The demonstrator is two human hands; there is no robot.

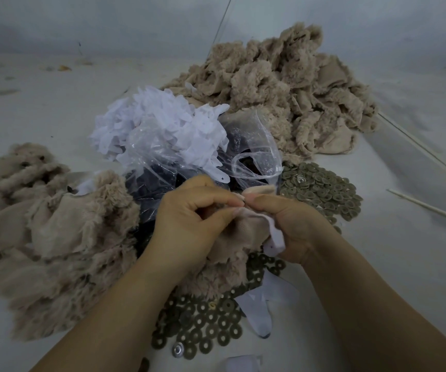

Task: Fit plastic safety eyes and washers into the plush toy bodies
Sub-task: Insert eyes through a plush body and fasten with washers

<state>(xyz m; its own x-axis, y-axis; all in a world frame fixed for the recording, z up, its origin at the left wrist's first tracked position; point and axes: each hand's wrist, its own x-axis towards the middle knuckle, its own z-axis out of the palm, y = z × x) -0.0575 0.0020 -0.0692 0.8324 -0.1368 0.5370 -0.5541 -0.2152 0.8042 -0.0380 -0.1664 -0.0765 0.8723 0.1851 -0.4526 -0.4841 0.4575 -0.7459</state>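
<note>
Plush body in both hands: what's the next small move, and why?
Probably free the right hand to pick one washer from the washers beside it. Both hands pinch the plush body at one spot, backing side up, and the left hand already has a grip there. Whether an eye post is through cannot be seen.

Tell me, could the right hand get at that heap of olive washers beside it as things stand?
Probably yes, once freed: the washers lie uncovered just beyond the right hand, nothing between. But it now pinches the plush body together with the left hand.
</note>
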